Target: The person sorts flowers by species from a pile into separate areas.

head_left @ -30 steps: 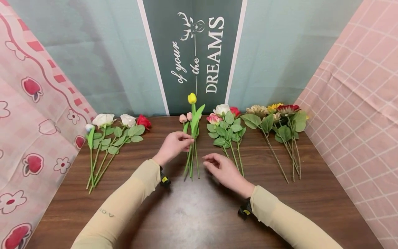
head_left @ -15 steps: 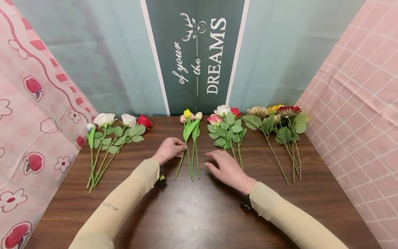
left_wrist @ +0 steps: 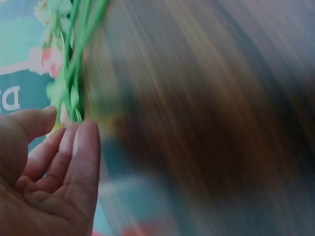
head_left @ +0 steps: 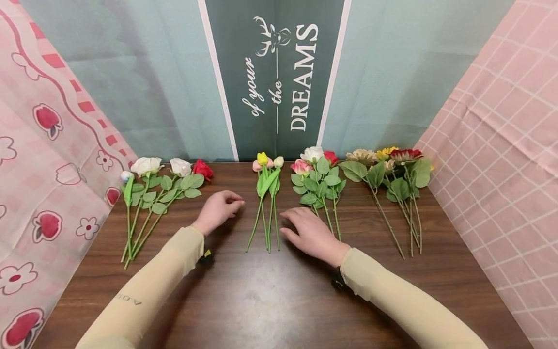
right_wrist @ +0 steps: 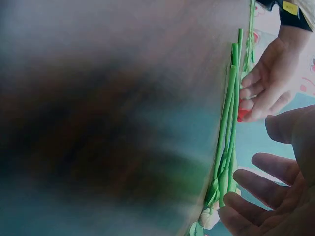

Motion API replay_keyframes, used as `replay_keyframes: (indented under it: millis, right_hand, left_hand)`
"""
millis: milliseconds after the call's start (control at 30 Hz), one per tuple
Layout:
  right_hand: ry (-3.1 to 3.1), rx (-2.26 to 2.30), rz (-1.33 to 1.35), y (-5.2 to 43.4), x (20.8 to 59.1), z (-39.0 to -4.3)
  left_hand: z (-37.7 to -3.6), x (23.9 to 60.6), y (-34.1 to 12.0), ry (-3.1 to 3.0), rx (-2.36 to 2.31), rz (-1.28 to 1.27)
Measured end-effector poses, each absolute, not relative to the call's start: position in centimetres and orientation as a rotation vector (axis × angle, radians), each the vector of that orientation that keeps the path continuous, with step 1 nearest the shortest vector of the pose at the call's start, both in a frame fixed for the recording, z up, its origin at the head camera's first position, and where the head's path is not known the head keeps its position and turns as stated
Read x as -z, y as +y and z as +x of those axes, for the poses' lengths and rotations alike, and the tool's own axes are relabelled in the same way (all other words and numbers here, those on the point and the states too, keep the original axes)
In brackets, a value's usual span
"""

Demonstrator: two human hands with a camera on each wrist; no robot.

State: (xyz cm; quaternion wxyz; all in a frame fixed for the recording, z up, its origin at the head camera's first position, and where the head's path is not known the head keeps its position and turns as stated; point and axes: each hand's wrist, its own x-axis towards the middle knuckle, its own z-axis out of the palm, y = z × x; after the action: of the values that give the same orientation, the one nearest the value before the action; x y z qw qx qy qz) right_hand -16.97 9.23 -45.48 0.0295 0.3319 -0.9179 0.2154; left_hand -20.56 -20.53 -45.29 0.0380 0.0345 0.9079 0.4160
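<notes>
A small bunch of tulips (head_left: 267, 184) lies in the middle of the table, with a yellow head (head_left: 262, 158), pinkish heads behind it and a whitish one at its right. My left hand (head_left: 219, 209) is just left of the stems, apart from them, its fingers loosely bent with nothing in them. To the right of the stems, my right hand (head_left: 311, 233) hovers over the table with relaxed fingers, holding nothing. In the right wrist view the tulip stems (right_wrist: 229, 118) pass between the two hands. The left wrist view is partly blurred.
On the left lie white roses (head_left: 146, 166), a red rose (head_left: 202, 169) and a bluish tulip (head_left: 127, 177). Behind my right hand is a rose bunch (head_left: 320, 179). Brown-stemmed daisy-like flowers (head_left: 405, 155) lie farther right. Patterned cloths enclose the wooden table (head_left: 261, 310).
My left hand has laid the yellow tulip down among the others, let go of its stem and moved left. The right hand has shifted slightly, staying near the stems.
</notes>
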Motion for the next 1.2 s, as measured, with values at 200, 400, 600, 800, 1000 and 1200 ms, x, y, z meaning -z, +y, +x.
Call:
replay_keyframes:
  millis: [200, 400, 600, 800, 1000, 1200]
  right_hand:
    - [-2.836, -0.556, 1.096, 7.1, 45.0, -17.7]
    - [-2.822, -0.441, 1.223, 3.6, 44.7, -17.8]
    - [-2.791, -0.320, 1.363, -0.8, 44.6, -17.0]
    - [-2.729, -0.233, 1.472, -4.4, 44.1, -15.5]
    - [-2.718, -0.223, 1.531, -5.8, 44.0, -14.6]
    - [-2.732, -0.249, 1.527, -5.2, 44.3, -14.5]
  left_hand:
    - [-19.6, 44.2, -27.5, 3.096, -0.975, 0.069]
    - [-18.2, 42.6, -34.9, 3.189, -0.785, -0.117]
    - [-16.6, 42.3, -40.6, 3.155, -0.681, -0.364]
    - [-15.2, 42.9, -43.4, 3.047, -0.667, -0.474]
    - [-15.1, 43.0, -44.1, 2.952, -0.667, -0.487]
    - [-14.9, 42.8, -44.5, 2.859, -0.732, -0.521]
